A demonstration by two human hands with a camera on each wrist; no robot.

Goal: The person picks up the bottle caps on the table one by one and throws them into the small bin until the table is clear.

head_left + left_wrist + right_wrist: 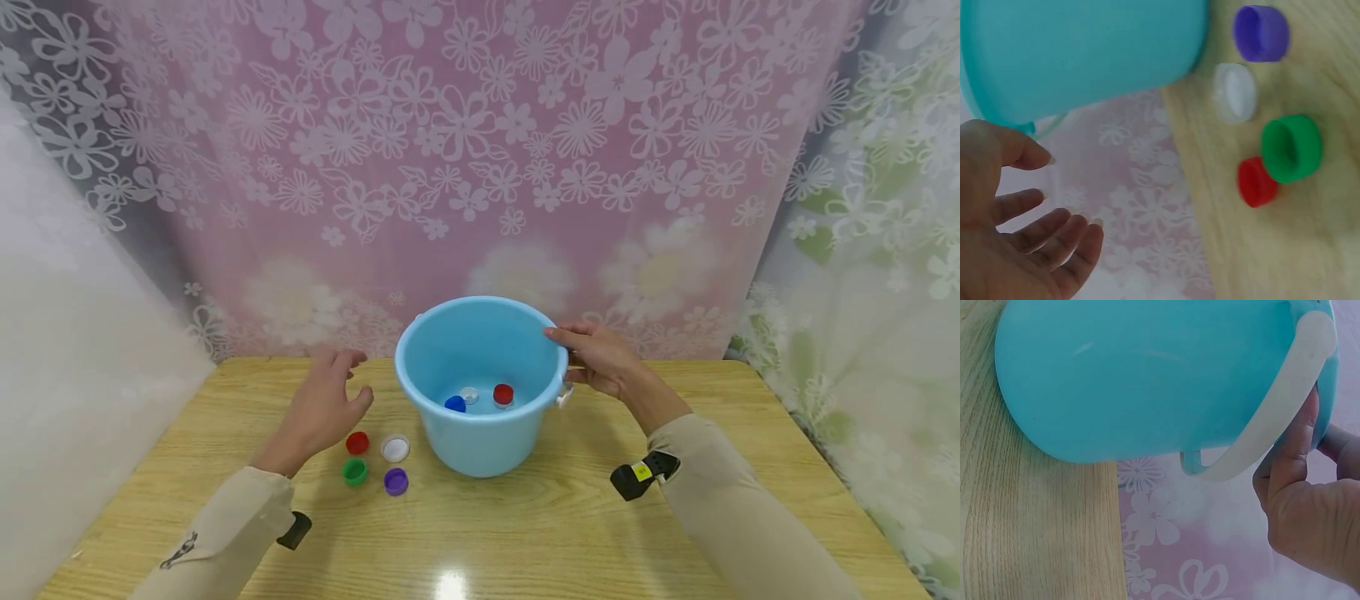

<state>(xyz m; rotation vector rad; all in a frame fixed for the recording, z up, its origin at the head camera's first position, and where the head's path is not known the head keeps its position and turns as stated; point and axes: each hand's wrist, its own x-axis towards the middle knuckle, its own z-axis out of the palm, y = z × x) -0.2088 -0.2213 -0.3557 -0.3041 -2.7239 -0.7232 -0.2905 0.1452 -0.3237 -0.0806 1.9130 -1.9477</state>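
You can pass along the tabletop's (525, 546) near edge, between your sleeves (738, 500); the blue bucket (483, 446) bars the far edge's middle, four caps (355, 472) lying to its left.

Over this remote feed I cannot read any word, brand or number with certainty. In the head view, between four and five o'clock from the middle, I see a small yellow label (641, 472) on the black wrist device (627, 483) at the cuff of the right sleeve (738, 492), and the dark characters it seems to carry are too small for me to make out. Toward eight o'clock, a dark mark (178, 551) slants across the left sleeve (236, 517), and I cannot tell whether it is lettering, a logo or trim.
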